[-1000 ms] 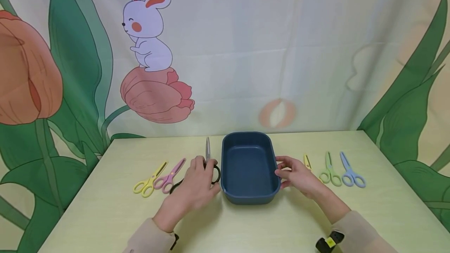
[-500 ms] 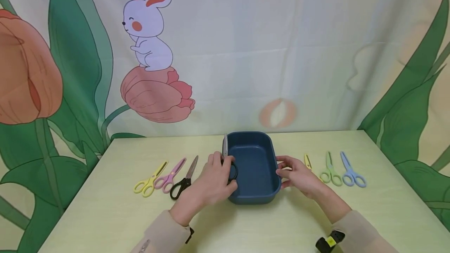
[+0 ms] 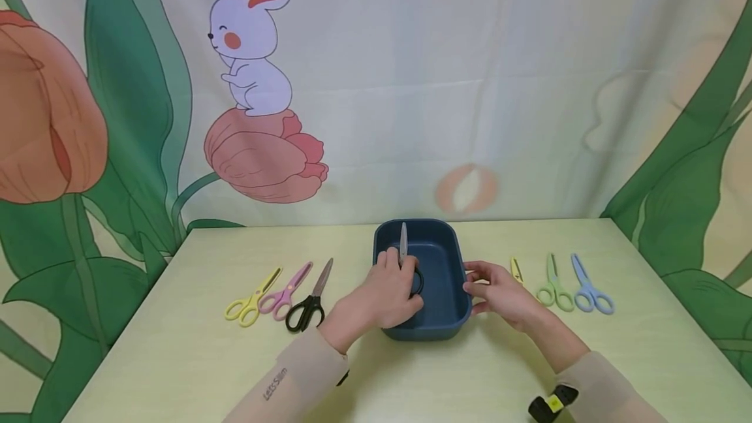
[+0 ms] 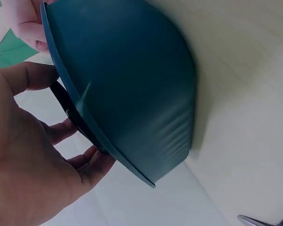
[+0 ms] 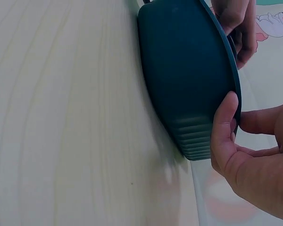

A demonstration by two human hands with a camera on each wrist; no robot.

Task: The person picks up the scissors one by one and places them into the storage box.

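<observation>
My left hand [image 3: 390,292] is over the left part of a dark blue rectangular bin [image 3: 437,273]. It grips a pair of black-handled scissors [image 3: 403,240] by the handles, the blades pointing away. In the left wrist view the black handle [image 4: 75,117] shows between thumb and fingers at the bin's rim. My right hand [image 3: 499,292] pinches the bin's right wall; the right wrist view has the thumb and fingers on either side of the rim [image 5: 236,94]. Part of the bin's inside is hidden behind the left hand.
Left of the bin lie yellow scissors [image 3: 252,299], pink scissors [image 3: 286,292] and another black-handled pair [image 3: 308,305]. To its right are a partly covered yellow pair [image 3: 516,269], green scissors [image 3: 553,286] and blue scissors [image 3: 590,289]. A printed cloth [image 3: 376,83] hangs behind the table [image 3: 176,358].
My left hand has carried the black-handled scissors rightward from beside the bin, across its left rim, to over its inside. The right hand keeps its place on the bin.
</observation>
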